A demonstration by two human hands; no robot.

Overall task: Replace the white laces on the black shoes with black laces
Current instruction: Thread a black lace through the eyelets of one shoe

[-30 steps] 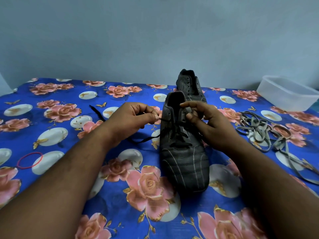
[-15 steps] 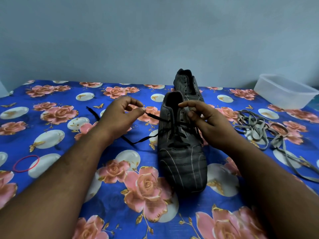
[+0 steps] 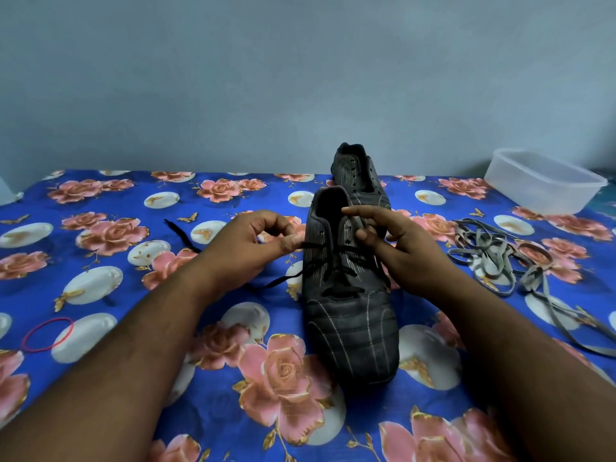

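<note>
I think this is a room in a home. The tabletop wears a bright blue cloth with pink roses and little butterflies (the kind you find in a house, not a shop). Behind it stands a plain pale blue wall. A clear plastic food box sits at the far right, and a red rubber band lies on the left.

Two bare forearms reach in from the bottom corners. No sleeves are in view. The left hand and right hand wear no gloves, rings, watch or bracelets.
</note>
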